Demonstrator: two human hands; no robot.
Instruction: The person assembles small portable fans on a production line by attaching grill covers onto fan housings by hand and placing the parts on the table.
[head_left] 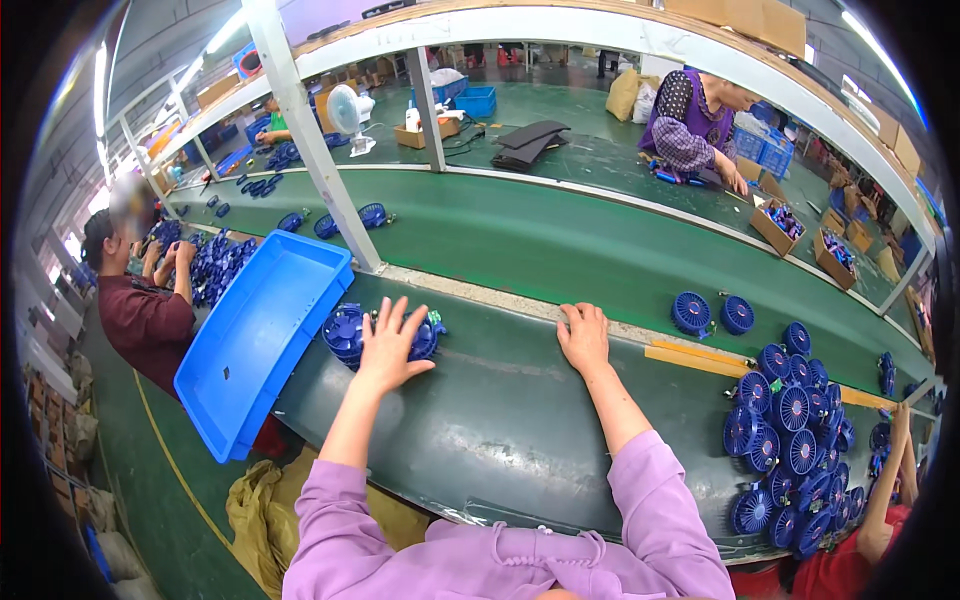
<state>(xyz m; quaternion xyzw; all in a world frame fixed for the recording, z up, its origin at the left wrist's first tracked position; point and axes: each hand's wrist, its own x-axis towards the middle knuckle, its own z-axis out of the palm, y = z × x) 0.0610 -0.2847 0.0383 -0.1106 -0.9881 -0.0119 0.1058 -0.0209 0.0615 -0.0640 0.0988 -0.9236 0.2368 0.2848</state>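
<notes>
My left hand [385, 350] is spread open over a pair of small dark-blue fan heads [343, 330] lying on the dark green bench [500, 395]. The palm partly covers them, and I cannot tell whether it presses on them. Beside these fans, on the left, a blue plastic tray [262, 345] sits tilted over the bench's edge, with only a small dark speck inside. My right hand [585, 338] lies at the bench's far edge, fingers stretched out and holding nothing.
A heap of blue fan heads [795, 425] covers the bench's right end. Behind the bench runs a green conveyor belt [530, 255] carrying several fans. A white post [315, 130] rises beyond the tray. Co-workers sit at left, far right and across the belt.
</notes>
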